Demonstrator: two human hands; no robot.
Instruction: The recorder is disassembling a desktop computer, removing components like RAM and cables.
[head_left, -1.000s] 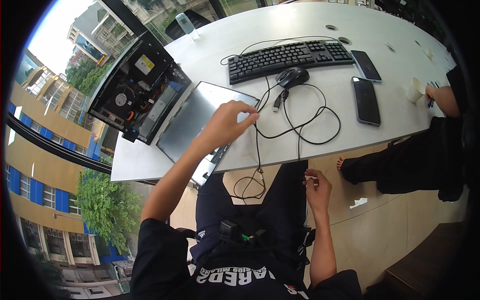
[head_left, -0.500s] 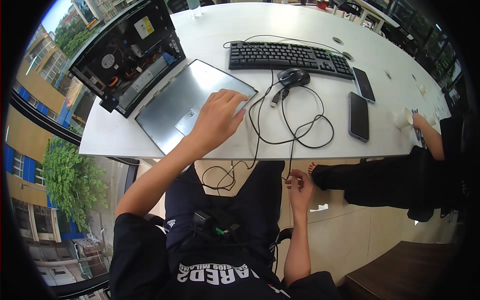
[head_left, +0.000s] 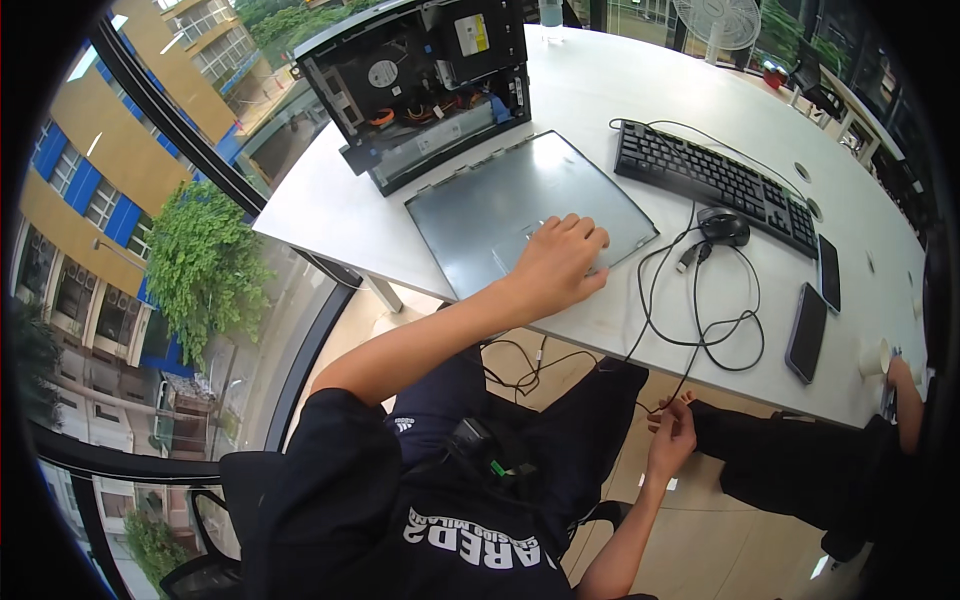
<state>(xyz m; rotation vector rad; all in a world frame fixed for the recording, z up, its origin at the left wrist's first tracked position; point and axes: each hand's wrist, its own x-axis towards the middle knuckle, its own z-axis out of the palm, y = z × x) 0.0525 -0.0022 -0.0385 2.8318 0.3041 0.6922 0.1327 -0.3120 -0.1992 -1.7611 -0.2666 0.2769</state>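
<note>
Beside the open computer case, the metal panel lies flat, probably light, stiff and slick, best held by its edges, left grip spread loosely over it, right grip, farther from the case, pinching a black cable

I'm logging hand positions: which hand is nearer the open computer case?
Left. The left hand is over the metal panel, in front of the case; the right hand is farther off, to the case's right and short of the table's near edge.

a flat grey panel lies left of a looped black cable.
</note>
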